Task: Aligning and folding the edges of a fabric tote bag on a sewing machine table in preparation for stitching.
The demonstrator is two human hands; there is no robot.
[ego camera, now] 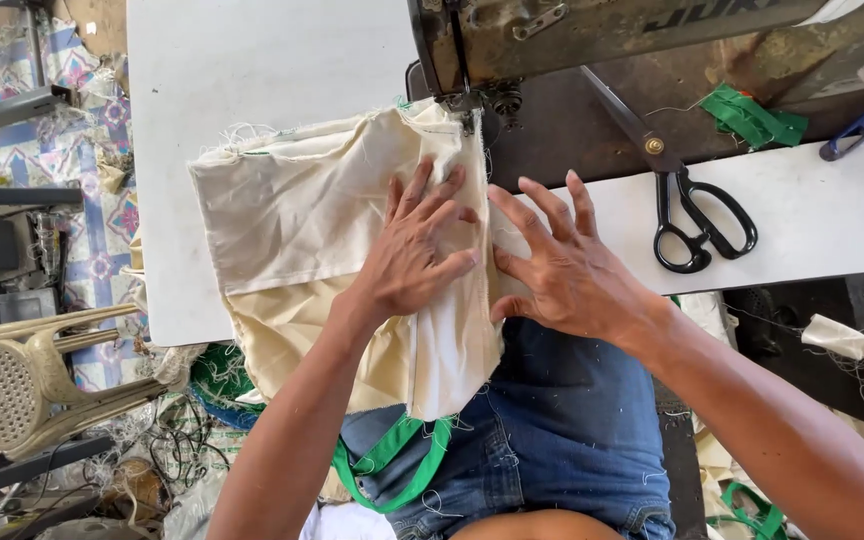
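1. Setting: you sit at a white work table. At 12 o'clock a worn sewing machine crosses the top edge; at 9 o'clock the patterned floor holds a tipped plastic stool and loose scraps.

2. Work piece: the cream fabric piece lies flat on the table from centre toward 10 o'clock. Its upper corner reaches under the machine head, and its lower edge hangs over the table rim onto your denim lap.

3. Left hand: fingers spread and flat, pressing on the cloth just left of the folded seam; it grasps nothing.

4. Right hand: fingers likewise splayed and released, pressing at the cloth's right edge, at 3 o'clock of the left hand.

5. Progress, as a judgement: a stitched, frayed edge with green thread shows along the top at 11 o'clock, so some seams appear done. The vertical fold between your hands looks lined up with the needle and not yet sewn along its length.

6. Near by: black scissors rest at 2 o'clock, well apart from both hands; green strap pieces lie beyond them. A green strap hangs at 6 o'clock below the cloth.

7. Hard to make out: the needle and presser foot are cramped in shadow, so you cannot tell whether the foot is down. The machine body is cut off at the top. How the strap joins the cloth is hidden.
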